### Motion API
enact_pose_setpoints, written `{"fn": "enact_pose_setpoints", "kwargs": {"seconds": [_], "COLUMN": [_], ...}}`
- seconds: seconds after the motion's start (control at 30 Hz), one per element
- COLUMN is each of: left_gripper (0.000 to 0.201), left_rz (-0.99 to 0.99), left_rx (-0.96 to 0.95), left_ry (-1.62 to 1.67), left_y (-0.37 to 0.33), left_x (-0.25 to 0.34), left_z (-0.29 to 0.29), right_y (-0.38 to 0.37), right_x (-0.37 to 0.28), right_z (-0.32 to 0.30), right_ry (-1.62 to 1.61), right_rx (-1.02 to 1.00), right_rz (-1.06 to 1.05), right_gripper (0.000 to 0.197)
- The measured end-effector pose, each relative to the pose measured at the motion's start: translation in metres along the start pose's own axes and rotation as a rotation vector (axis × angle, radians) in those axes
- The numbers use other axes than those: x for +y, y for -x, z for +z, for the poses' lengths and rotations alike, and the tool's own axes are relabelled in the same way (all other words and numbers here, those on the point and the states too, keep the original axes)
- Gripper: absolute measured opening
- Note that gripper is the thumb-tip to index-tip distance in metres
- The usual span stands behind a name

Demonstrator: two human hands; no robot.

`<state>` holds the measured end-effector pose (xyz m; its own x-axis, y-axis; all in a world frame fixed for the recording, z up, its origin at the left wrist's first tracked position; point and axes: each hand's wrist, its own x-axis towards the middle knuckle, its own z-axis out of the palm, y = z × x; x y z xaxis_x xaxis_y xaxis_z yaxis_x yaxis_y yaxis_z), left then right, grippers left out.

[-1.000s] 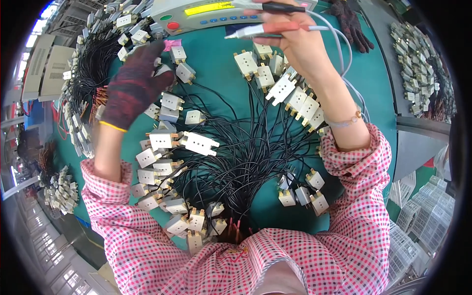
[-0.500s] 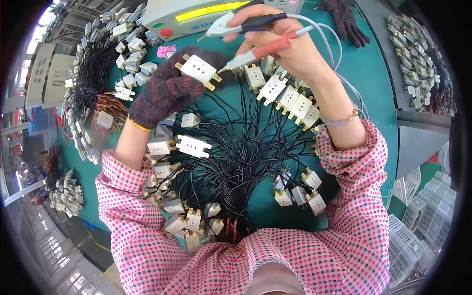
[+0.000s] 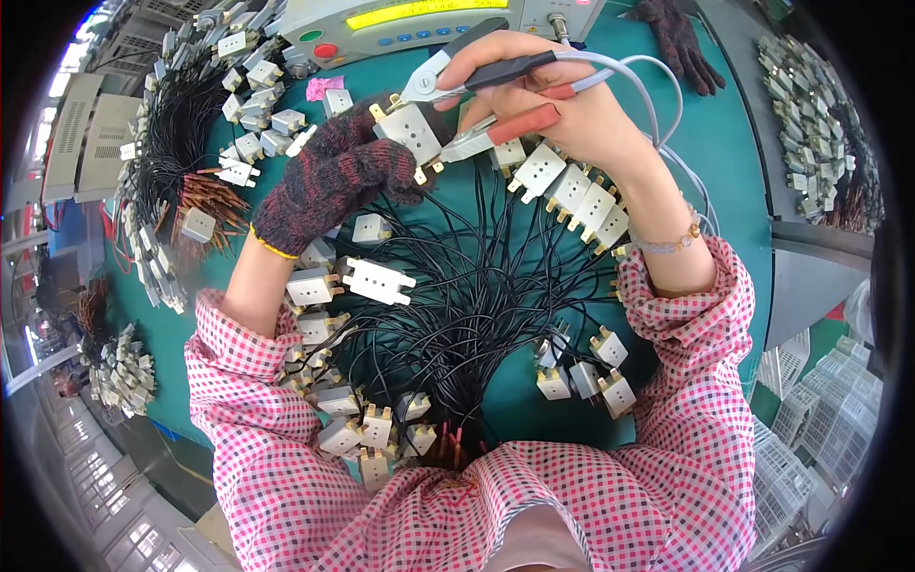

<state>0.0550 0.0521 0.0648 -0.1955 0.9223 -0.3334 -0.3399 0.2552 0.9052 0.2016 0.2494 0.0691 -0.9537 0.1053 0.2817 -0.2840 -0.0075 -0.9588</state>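
My left hand [image 3: 324, 181], in a dark knitted glove, grips a white rectangular connector [image 3: 408, 132] with brass blade terminals at its corners. In my bare right hand [image 3: 577, 107] are two test clips, one with black grips [image 3: 511, 71] and one with red grips [image 3: 524, 126]. Both are wired to grey cables [image 3: 648, 95]. The black clip's tip meets the upper side of the connector, and the red clip's tip meets its lower right side, close to the terminals. My right fingertips are partly hidden behind the clips. A bundle of black wires [image 3: 457, 334] spreads below my hands, ending in similar connectors [image 3: 378, 280].
A grey bench meter [image 3: 429, 30] with a yellow display stands at the far edge. More wired connectors [image 3: 172, 114] heap at the left of the green table [image 3: 705, 172], others [image 3: 805, 124] at the far right. A dark glove [image 3: 679, 48] lies back right. White plastic baskets [image 3: 820, 400] stand lower right.
The clips have come from just off the connector to touching it. The connector has tilted and shifted right with my left hand. My right hand has moved slightly down.
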Motion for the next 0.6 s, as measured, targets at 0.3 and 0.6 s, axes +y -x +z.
{"fn": "enact_pose_setpoints", "kwargs": {"seconds": [0.3,0.6], "left_gripper": [0.056,0.053], "left_rz": [0.014,0.026], "left_rx": [0.021,0.054], "left_ry": [-0.05,-0.094], "left_y": [-0.002,-0.007], "left_x": [-0.001,-0.008], "left_z": [0.0,-0.007], "right_y": [0.001,0.001], "right_x": [0.002,-0.005], "right_z": [0.0,0.012], "right_ry": [0.07,-0.006], "right_rx": [0.01,0.068], "right_rz": [-0.032,0.134], "right_gripper": [0.019,0.021]}}
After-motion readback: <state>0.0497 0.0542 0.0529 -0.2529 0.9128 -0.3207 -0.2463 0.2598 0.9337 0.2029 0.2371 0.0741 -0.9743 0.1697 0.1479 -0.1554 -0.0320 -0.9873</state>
